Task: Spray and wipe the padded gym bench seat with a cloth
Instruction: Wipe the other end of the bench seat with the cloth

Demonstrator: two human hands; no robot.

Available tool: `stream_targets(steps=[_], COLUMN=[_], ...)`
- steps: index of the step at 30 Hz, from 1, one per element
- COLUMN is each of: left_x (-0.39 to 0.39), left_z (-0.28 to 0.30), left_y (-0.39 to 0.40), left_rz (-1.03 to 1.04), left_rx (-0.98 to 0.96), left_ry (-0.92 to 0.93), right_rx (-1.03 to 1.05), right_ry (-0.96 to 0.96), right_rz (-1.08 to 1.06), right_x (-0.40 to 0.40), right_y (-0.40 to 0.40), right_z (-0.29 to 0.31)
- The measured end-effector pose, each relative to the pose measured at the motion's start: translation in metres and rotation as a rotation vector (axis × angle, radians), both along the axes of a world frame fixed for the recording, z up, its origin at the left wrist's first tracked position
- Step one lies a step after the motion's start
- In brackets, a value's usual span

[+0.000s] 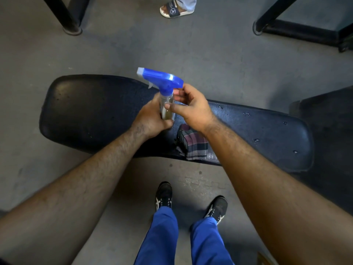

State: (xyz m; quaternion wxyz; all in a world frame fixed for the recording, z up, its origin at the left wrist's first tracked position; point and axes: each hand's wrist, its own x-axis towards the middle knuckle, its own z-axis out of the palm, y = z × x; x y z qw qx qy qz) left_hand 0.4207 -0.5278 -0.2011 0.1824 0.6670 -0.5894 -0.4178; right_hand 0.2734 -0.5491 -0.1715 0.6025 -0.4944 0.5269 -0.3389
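A black padded bench seat [86, 111] runs across the middle of the view, with water droplets scattered over its right half. Above it I hold a small clear spray bottle [166, 104] with a blue trigger head, nozzle pointing left. My left hand [150, 121] wraps around the bottle's lower body. My right hand [193, 108] pinches the bottle just under the blue head with thumb and fingers. A folded plaid cloth [194, 146] lies on the seat near its front edge, partly hidden under my right wrist.
Grey concrete floor surrounds the bench. Black metal frame legs [70, 22] stand at the back left and a black frame base [298, 29] at the back right. Another person's sandalled foot [175, 9] is at the top. My own shoes [164, 194] stand in front of the bench.
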Motion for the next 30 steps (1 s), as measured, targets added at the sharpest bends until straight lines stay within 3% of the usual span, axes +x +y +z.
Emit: stream_targets(steps=[7, 12, 15, 19, 22, 25, 30], left_x=[0.005, 0.002, -0.006, -0.017, -0.024, -0.029, -0.039], left_z=[-0.007, -0.028, -0.043, -0.073, -0.098, -0.123, -0.154], left_y=[0.018, 0.062, 0.090, 0.106, 0.109, 0.111, 0.121], left_rz=[0.034, 0.219, 0.159, -0.118, -0.204, -0.228, -0.174], left_rx=[0.006, -0.093, -0.189, -0.287, -0.326, -0.364, -0.450], left_ry=[0.029, -0.232, -0.324, -0.396, -0.432, -0.488, -0.561], right_rx=[0.044, 0.120, 0.119, -0.061, -0.301, -0.357, -0.578], right_ry=[0.026, 0.072, 0.182, 0.620, 0.808, 0.880, 0.993], right_rz=[-0.153, -0.267, -0.287, -0.106, 0.102, 0.268, 0.341], right_x=[-0.009, -0.027, -0.037, -0.054, -0.055, -0.050, -0.054], right_y=[0.025, 0.062, 0.083, 0.096, 0.093, 0.084, 0.085], right_z=[-0.005, -0.035, -0.055, -0.074, -0.095, -0.128, -0.173])
